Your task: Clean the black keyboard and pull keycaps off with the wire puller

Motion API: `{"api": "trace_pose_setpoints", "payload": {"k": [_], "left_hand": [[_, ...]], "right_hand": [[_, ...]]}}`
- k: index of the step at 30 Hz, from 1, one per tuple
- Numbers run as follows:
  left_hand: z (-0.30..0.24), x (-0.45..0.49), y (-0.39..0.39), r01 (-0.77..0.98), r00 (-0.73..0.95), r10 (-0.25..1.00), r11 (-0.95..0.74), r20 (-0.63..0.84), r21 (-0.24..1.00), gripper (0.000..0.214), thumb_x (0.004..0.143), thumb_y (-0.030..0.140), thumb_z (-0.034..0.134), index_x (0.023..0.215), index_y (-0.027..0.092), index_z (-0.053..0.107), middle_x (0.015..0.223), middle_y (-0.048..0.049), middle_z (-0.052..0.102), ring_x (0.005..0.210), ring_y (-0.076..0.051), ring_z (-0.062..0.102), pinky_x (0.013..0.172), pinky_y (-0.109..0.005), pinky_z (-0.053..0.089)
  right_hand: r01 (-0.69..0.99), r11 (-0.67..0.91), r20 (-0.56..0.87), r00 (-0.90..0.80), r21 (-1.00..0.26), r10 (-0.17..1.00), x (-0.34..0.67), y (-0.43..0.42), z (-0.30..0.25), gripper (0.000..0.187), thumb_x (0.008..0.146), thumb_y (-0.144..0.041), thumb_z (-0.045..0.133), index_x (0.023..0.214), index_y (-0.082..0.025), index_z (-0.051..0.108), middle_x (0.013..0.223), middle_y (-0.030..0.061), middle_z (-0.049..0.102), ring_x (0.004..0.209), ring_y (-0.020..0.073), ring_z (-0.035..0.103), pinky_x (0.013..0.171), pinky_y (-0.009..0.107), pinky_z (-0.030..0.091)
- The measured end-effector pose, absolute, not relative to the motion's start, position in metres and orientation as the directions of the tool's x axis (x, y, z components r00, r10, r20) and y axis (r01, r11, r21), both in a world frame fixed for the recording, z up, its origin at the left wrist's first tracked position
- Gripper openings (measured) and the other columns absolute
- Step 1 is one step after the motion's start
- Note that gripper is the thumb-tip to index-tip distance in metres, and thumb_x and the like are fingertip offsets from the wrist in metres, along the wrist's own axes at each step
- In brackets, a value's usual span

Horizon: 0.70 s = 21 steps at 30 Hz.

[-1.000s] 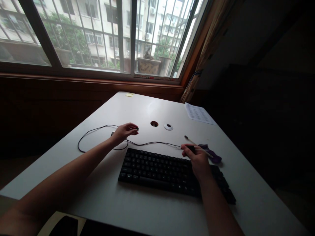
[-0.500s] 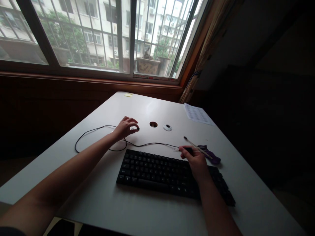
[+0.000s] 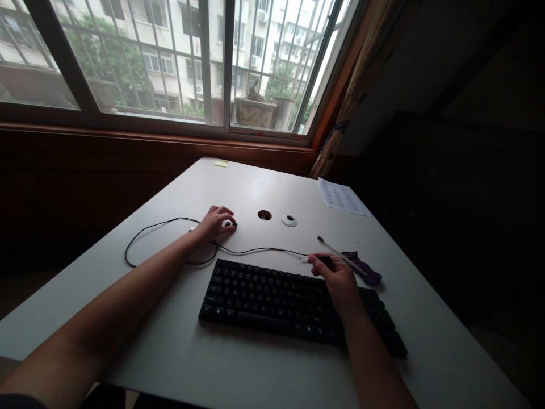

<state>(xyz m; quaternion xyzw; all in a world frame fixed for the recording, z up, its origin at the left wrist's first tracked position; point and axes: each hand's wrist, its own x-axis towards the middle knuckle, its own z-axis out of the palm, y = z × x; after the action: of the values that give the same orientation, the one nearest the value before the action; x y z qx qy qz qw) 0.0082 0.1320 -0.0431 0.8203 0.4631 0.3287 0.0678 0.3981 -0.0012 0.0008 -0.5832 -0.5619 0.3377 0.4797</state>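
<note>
A black keyboard (image 3: 272, 298) lies on a white table (image 3: 238, 187). Its thin black cable (image 3: 157, 226) loops off to the left. My left hand (image 3: 215, 222) rests on the table beyond the keyboard, fingers pinched on a small dark object (image 3: 233, 225) that I cannot name. My right hand (image 3: 336, 278) hovers over the keyboard's far right edge, closed on a thin white stick-like tool (image 3: 307, 260) next to a dark keycap. A long thin stick (image 3: 338, 253) and a purple tool (image 3: 361, 267) lie just beyond that hand.
A round cable hole (image 3: 264, 215) and its white cover (image 3: 289, 220) sit in the middle of the table. A printed sheet (image 3: 340, 197) lies at the far right, a yellow note (image 3: 221, 163) at the far edge. A barred window spans the back wall.
My left hand lowered onto the table and drew slightly toward me with the small dark object. The cable loop shifted left. My right hand stayed put.
</note>
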Motion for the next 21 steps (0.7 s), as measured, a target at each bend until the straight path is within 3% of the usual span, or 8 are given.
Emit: {"api": "trace_pose_setpoints", "payload": {"k": [21], "left_hand": [[-0.0483,0.0031,0.1360,0.708,0.353,0.813,-0.556,0.463,0.436,0.018,0.077,0.035,0.077,0.093,0.025,0.078,0.117,-0.0079,0.067,0.107,-0.029,0.052,0.102,-0.044,0.035]], "right_hand": [[0.337,0.097,0.153,0.145,-0.937,0.977,0.3985,-0.0019,0.0010,0.042,0.075,-0.055,0.077,0.093,-0.018,0.074,0.066,0.0022,0.067,0.064,0.0189,0.062,0.067,0.032,0.048]]}}
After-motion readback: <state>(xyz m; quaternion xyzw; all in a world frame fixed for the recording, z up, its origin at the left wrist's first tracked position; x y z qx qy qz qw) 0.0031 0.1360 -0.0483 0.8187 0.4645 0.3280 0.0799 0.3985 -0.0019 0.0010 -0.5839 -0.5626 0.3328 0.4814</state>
